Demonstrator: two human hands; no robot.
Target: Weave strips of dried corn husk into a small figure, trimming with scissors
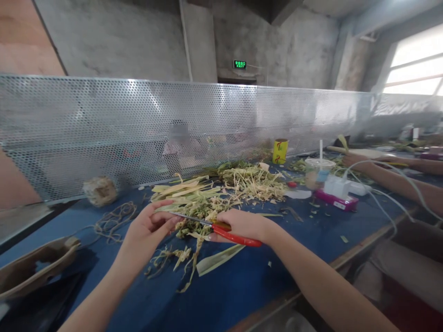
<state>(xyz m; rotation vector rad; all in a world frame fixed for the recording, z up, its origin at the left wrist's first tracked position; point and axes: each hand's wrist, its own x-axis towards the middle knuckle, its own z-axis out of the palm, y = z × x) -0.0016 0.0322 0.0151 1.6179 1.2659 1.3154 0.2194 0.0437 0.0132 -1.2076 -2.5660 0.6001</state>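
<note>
Through my remote feed I see the right hand (238,223) gripping the red-handled scissors (237,239), blades pointing left over the near edge of the dried plant pile (252,182); the left hand (148,228) has its fingers curled beside the blade tips, and I cannot tell whether it pinches the pale strip there. For a clean snip, I judge it best to hold the material taut, keep those fingertips off the blade line and cut with the tips only. The tangled stems under the blades could snag, and a loose leaf strip (218,263) lies on the blue tabletop (194,304) near the right wrist. To the left lies a tangle of cord (116,220); far right, I note a lidded cup (313,177), a yellow can (280,151) and white cables (384,198) before a co-worker's arm (384,174), all well clear of the scissors
</note>
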